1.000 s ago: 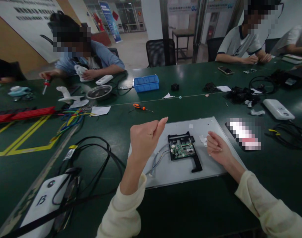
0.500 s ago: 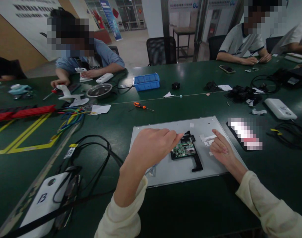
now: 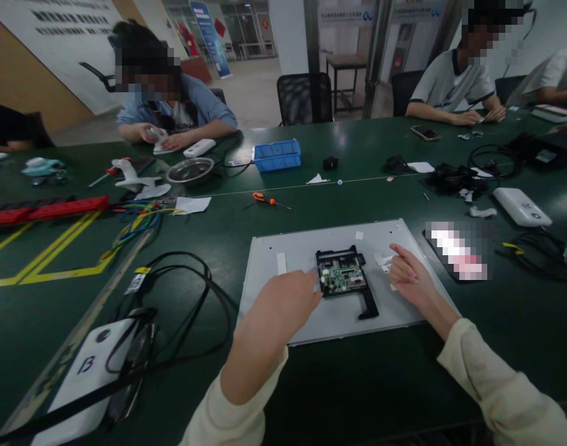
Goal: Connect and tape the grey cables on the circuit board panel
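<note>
A flat grey metal panel (image 3: 306, 325) lies on the green table before me. On its middle sits a black plastic bracket (image 3: 369, 303) carrying a green circuit board (image 3: 343, 280). My left hand (image 3: 281, 306) is closed, its fingertips pinched at the board's left edge; what they hold, if anything, is hidden behind the fingers. Over the panel's right part is my right hand (image 3: 412, 275), its fingers curled and the index finger partly extended. Whether something small sits inside those curled fingers I cannot make out. A white label (image 3: 384, 262) shows just left of that hand.
An orange-handled screwdriver (image 3: 264, 199) lies beyond the panel, with a blue basket (image 3: 276, 155) farther back. To the right is a phone with a blurred screen (image 3: 456, 251). Black cables (image 3: 204, 282) and a white power bank (image 3: 85, 378) occupy the left. Several people sit across the table.
My left hand has come down and slightly left, from above the board to its left edge, uncovering more of the bracket. My right hand has shifted slightly left, its index finger less upright.
</note>
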{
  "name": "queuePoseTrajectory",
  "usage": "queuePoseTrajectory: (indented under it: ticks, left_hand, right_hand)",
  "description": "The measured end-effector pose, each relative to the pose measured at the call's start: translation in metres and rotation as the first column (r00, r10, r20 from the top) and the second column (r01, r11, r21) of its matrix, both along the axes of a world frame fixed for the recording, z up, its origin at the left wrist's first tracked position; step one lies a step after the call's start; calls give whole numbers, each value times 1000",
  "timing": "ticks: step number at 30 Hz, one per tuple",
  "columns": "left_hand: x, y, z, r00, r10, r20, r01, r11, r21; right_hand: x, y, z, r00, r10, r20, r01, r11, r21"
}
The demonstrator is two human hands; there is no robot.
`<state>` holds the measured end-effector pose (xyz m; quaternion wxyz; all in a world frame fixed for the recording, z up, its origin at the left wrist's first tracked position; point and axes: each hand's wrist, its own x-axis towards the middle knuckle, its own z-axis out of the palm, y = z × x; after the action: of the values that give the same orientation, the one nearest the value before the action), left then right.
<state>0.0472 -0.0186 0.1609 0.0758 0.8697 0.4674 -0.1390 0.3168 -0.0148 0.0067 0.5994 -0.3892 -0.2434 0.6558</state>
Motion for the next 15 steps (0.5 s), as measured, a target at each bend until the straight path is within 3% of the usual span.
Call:
queuePoseTrajectory:
  ticks: [4, 7, 12, 15]
  left_hand:
    - [3, 1, 9, 1000, -18, -6, 18, 999, 33]
    - [9, 5, -1, 999, 11, -47, -10, 1000, 29]
    - [24, 15, -61, 987, 117, 108, -142, 955, 261]
    - [28, 16, -98, 949, 144, 280, -228, 928, 296]
  right_hand:
    - [0, 0, 0, 1000, -5, -18, 5, 1000, 20]
    - [-1, 0, 3, 1000, -12, -28, 12, 1000, 25]
    - [-3, 0, 5, 1000, 5, -18, -5, 1000, 31]
    - [-4, 1, 2, 997, -16, 75, 13, 999, 41]
